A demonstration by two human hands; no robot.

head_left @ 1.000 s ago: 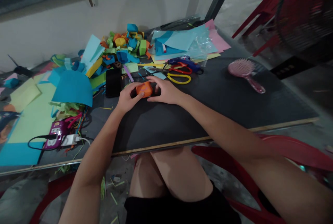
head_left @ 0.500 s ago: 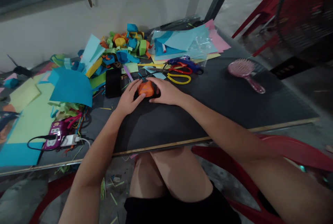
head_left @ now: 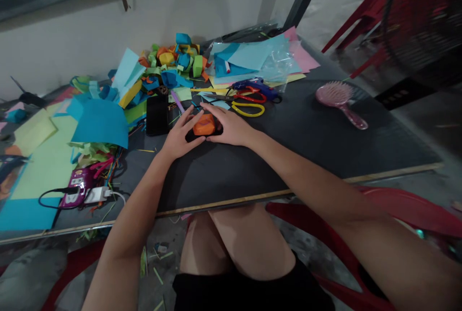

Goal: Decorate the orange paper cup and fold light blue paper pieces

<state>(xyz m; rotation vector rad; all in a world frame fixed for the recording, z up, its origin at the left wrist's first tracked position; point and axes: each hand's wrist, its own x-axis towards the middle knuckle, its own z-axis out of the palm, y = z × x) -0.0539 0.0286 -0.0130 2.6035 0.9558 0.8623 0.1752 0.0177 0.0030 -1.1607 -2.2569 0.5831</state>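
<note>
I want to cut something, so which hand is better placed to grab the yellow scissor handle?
Probably your right hand: the yellow scissor handle lies just beyond it, while your left hand is farther away, across the orange piece.

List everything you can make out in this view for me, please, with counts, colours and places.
Orange paper piece: one, orange, between the hands
Folded paper pieces: many, mixed colours, heaped near the wall
Paper sheets: several, blue, green, pink, left and rear
Scissors: count unclear, yellow and red handles, beyond the right hand
Tool: one, blue, beside the scissors
Pen-like stick: one, purple, beyond the left hand
Flat slab: one, black, left of the hands
Hairbrush: one, pink, right
Device: one, purple, left
Plug: one, white, beside the device
Table: one, dark, centre
Fan: one, dark, far right
Left hand, right hand: bare, centre
</note>
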